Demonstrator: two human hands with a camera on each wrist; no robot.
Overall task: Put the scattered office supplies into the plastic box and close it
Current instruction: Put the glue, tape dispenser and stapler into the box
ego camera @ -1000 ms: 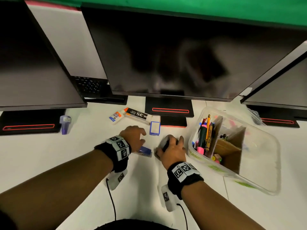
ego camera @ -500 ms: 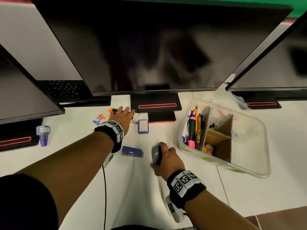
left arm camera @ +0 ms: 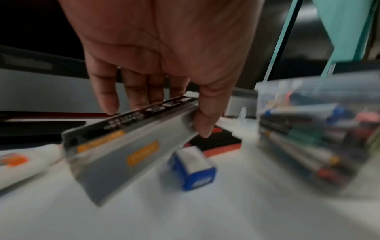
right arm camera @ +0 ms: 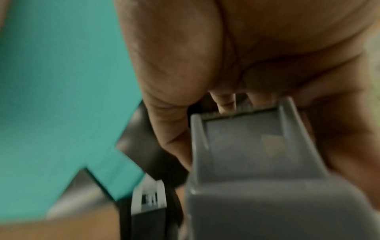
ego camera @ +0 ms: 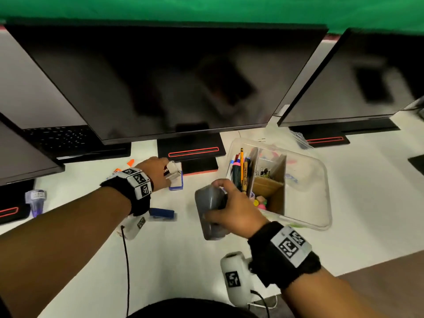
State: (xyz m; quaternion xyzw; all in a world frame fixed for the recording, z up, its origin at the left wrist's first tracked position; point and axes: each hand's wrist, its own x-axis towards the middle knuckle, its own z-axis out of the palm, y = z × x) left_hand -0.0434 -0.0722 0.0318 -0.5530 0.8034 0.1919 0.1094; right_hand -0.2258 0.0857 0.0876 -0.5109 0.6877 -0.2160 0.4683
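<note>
My right hand (ego camera: 226,203) grips a grey tape dispenser (ego camera: 207,214) lifted off the white desk, just left of the open clear plastic box (ego camera: 307,191), which holds pens and cardboard dividers. The right wrist view shows the grey dispenser (right arm camera: 257,162) close up, with fingers curled round it. My left hand (ego camera: 168,172) pinches a long black-and-grey staples box (left arm camera: 127,139) between thumb and fingers, tilted above the desk near the monitor foot. A small blue-and-white box (ego camera: 176,183) lies under that hand. A blue stapler (ego camera: 161,213) and a glue bottle (ego camera: 125,167) lie on the desk.
Three dark monitors (ego camera: 174,83) stand along the back, their black feet (ego camera: 191,149) on the desk. A small purple item (ego camera: 36,200) stands at far left. A keyboard (ego camera: 57,138) sits behind the left monitor. The desk's front edge (ego camera: 344,269) runs near my right wrist.
My left hand has closed on the long staples box and tilted it up. My right hand has raised the grey dispenser from the desk toward the plastic box.
</note>
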